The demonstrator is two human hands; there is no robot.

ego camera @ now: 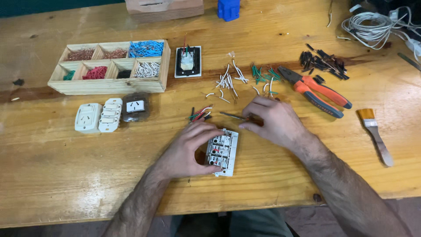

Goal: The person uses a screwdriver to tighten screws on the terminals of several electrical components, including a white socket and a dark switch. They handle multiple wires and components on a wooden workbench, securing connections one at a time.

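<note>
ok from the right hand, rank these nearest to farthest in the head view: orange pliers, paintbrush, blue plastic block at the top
1. Orange-handled pliers: just up and to the right of the right hand.
2. Wooden-handled paintbrush: farther out to the right, near the table edge.
3. Blue plastic block: farthest, at the table's far edge, up and slightly left.
</note>
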